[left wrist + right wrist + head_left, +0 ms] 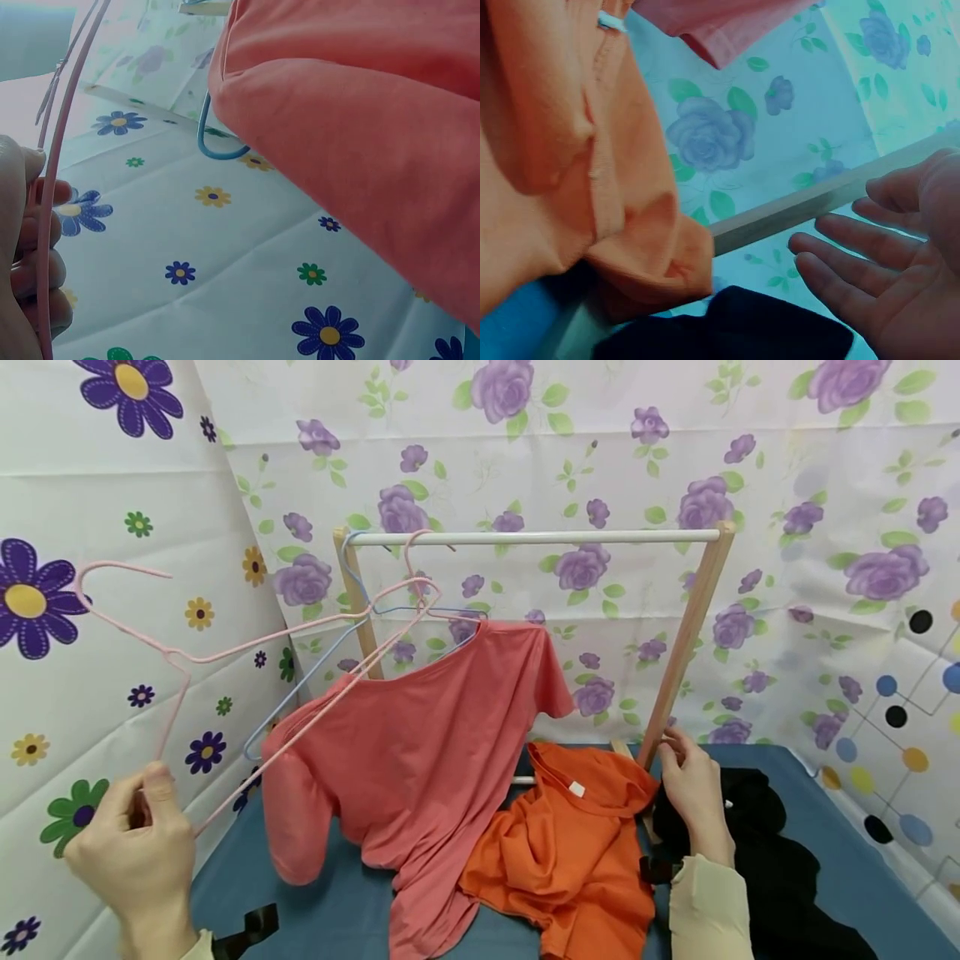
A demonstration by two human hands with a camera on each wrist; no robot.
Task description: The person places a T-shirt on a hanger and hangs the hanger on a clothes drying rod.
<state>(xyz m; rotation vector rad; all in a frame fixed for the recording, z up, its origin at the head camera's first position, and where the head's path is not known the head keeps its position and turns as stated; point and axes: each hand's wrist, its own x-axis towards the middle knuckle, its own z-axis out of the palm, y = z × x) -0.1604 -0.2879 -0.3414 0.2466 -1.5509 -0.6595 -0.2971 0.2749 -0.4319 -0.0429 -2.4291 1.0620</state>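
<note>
My left hand grips one end of a bare pink clothes hanger at the left, its hook pointing up and left. The hanger's other end reaches in front of a coral T-shirt hanging from the rack. A blue hanger and a second pink hanger hook over the rail; which carries the shirt is unclear. My right hand is beside the rack's right wooden post, fingers loosely extended and holding nothing in the right wrist view. An orange shirt lies crumpled left of it.
The clothes rack has a white top rail and a left wooden post. A black garment lies at the right on the blue tabletop. Flower-patterned sheets enclose the back and sides.
</note>
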